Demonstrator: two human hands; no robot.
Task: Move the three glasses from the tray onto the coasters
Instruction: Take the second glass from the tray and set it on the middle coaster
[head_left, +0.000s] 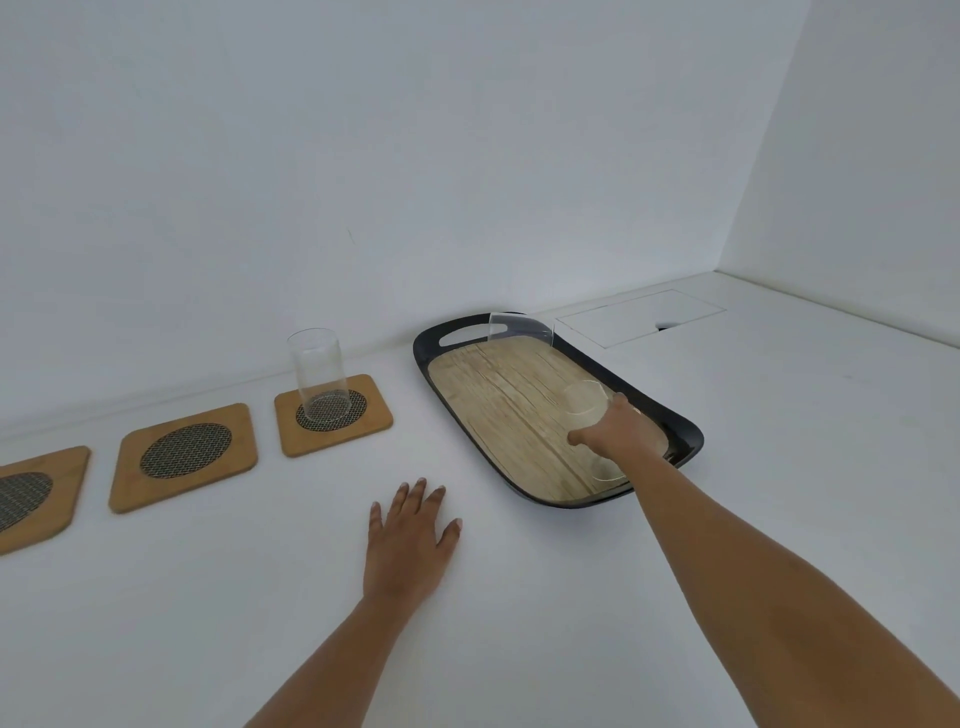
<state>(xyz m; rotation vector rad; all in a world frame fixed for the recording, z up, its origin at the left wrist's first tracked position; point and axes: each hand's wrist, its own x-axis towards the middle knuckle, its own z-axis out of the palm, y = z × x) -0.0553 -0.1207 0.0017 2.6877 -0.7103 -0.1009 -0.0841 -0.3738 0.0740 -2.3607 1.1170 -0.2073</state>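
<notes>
From the head camera, the right hand (615, 431) is wrapped around a clear glass (589, 415) standing near the front end of the tray (680, 421), fingers curled round its side, so it is gripping that glass, though whether the base has left the wood-patterned floor cannot be told. The left hand (410, 540) lies flat and open on the counter (519, 597), palm down, holding nothing. A second glass (521, 330) stands at the far end of the tray by the handle cut-out, and a third glass (318, 376) already stands upright on the nearest coaster (374, 421). Two coasters are free: the middle coaster (184, 457) and the far-left coaster (36, 493), partly cut by the frame edge. To do this step well, I judge the glass should be lifted straight up until it clears the raised black rim, kept upright, carried leftward past the placed glass without brushing it, and set down centred on the woven round of the middle coaster. The counter is plain white and smooth, meeting white walls at a corner, with a rectangular inset hatch (641, 317) behind the tray.
</notes>
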